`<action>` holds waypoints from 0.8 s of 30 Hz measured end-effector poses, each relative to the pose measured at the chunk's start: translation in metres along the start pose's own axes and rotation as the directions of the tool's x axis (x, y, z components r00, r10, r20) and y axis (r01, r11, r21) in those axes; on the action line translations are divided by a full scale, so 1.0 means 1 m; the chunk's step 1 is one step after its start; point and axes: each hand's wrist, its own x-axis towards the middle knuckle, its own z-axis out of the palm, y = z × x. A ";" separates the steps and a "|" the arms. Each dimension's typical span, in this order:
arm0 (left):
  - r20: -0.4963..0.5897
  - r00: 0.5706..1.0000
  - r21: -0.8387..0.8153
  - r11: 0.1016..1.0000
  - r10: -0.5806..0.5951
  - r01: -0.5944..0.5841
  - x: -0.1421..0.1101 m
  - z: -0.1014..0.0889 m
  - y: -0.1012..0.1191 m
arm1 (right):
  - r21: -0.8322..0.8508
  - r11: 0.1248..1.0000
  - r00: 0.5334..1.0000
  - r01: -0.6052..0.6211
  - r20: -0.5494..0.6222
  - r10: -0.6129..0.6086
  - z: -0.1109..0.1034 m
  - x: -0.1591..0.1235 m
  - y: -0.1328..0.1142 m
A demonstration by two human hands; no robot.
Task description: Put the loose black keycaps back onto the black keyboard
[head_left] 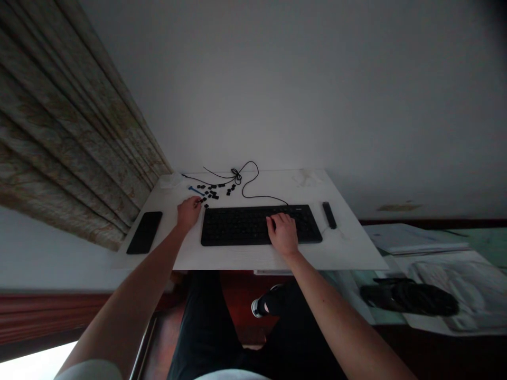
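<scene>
A black keyboard (237, 226) lies flat on the white table. My right hand (284, 232) rests on its right half, fingers spread loosely over the keys and holding nothing. Beyond the keyboard's far left corner, several loose black keycaps (214, 193) are scattered. At the near edge of that scatter is my left hand (189, 212), its fingers pinched together with a small dark keycap at the tips. A thin blue tool (196, 191) lies just beyond that hand. From the keyboard's far edge a black cable (261, 197) runs back to a tied bundle.
A black phone (144, 233) lies at the table's left side. A dark narrow bar (329, 215) is right of the keyboard. Patterned curtains (79, 116) hang at left. Papers and a black folded umbrella-like item (410, 298) lie on a lower surface at right.
</scene>
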 end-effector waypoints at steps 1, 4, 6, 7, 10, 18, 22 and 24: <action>-0.042 0.997 -0.175 0.983 -0.067 0.058 -0.001 0.001 0.005 | 0.003 1.000 1.000 0.002 -0.003 -0.002 0.000 0.000 0.000; 0.056 0.960 -0.714 0.661 -0.276 0.232 -0.009 0.006 0.027 | 0.020 1.000 1.000 0.006 -0.014 -0.006 0.001 0.000 0.000; 0.260 0.928 -0.861 0.371 -0.266 0.348 -0.021 0.010 0.045 | 0.032 0.999 1.000 0.004 -0.020 -0.004 0.001 -0.001 0.000; 0.326 0.917 -0.878 0.285 -0.232 0.384 -0.029 0.011 0.053 | 0.039 0.999 1.000 0.000 -0.022 0.001 0.001 -0.001 0.000; 0.411 0.899 -0.862 0.257 -0.148 0.437 -0.053 0.015 0.076 | 0.079 0.997 1.000 -0.016 -0.017 0.017 0.000 -0.001 0.001; 0.490 0.870 -0.814 0.328 -0.056 0.480 -0.109 0.024 0.110 | 0.501 0.844 0.981 -0.191 0.062 0.186 -0.023 0.001 -0.023; 0.464 0.883 -0.843 0.273 -0.066 0.463 -0.133 0.036 0.115 | 0.748 0.573 0.939 -0.334 0.313 0.139 -0.036 -0.005 -0.056; 0.436 0.897 -0.852 0.288 -0.071 0.437 -0.141 0.041 0.116 | 0.793 0.490 0.927 -0.362 0.361 0.102 -0.038 -0.010 -0.067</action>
